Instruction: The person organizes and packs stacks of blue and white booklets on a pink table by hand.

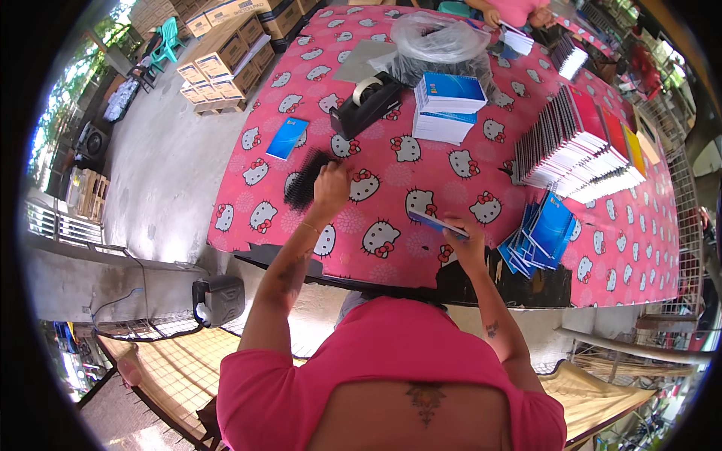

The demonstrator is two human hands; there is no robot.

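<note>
A pile of thin black spiral binding coils lies on the pink cat-print tablecloth. My left hand is at the pile's right edge, fingers curled closed and pointing down; whatever they pinch is too small to make out. My right hand grips a small blue-covered notebook, held low over the table's near side and seen almost edge-on. To its right, a loose heap of blue spiral notebooks lies near the front edge. A single blue notebook lies flat beyond the coils.
A black tape dispenser stands mid-table beside stacked blue notepads. Behind them sits a clear plastic bag. Rows of spiral notebooks stand at right. Another person's hand holds notebooks across the table. Cardboard boxes rest on a pallet.
</note>
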